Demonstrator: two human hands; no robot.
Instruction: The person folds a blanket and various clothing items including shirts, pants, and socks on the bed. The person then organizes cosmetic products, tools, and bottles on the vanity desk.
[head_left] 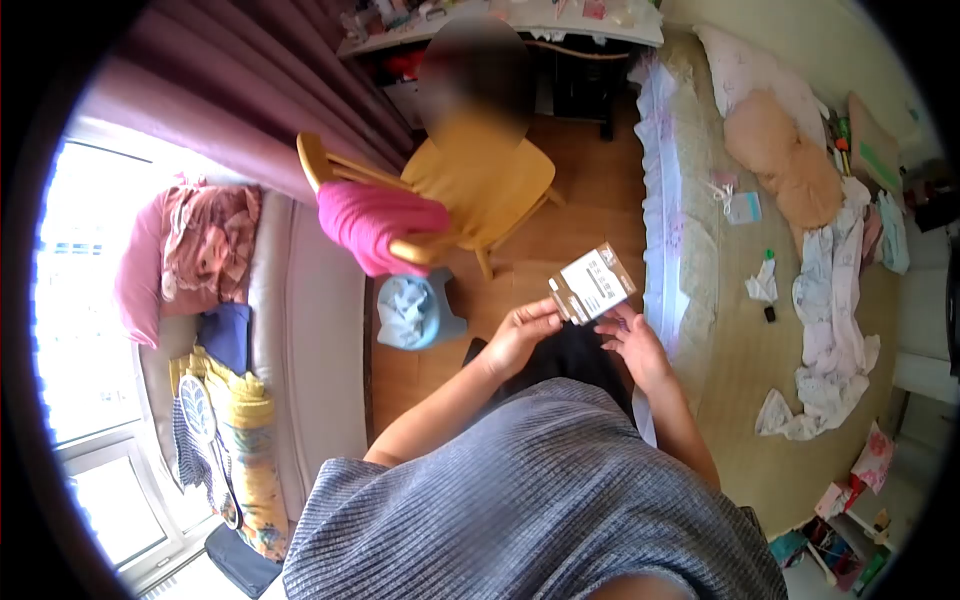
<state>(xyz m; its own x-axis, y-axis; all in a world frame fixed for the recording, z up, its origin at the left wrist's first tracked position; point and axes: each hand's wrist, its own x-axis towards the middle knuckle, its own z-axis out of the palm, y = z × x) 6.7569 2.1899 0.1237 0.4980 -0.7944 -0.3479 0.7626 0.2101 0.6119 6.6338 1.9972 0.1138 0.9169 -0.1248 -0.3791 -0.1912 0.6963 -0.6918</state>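
A small brown and white box with printed text is in front of my body, its printed face turned up. My left hand pinches the box at its lower left corner between thumb and fingers. On the other side, my right hand is by the box's lower right edge with its fingers spread; the fingertips come close to the box, and whether they touch it I cannot tell.
A yellow wooden chair with a pink cloth stands ahead, beside a blue stool. On the right, a bed holds clothes and a tan pillow. Folded bedding lies by the window at left. A cluttered desk is at the top.
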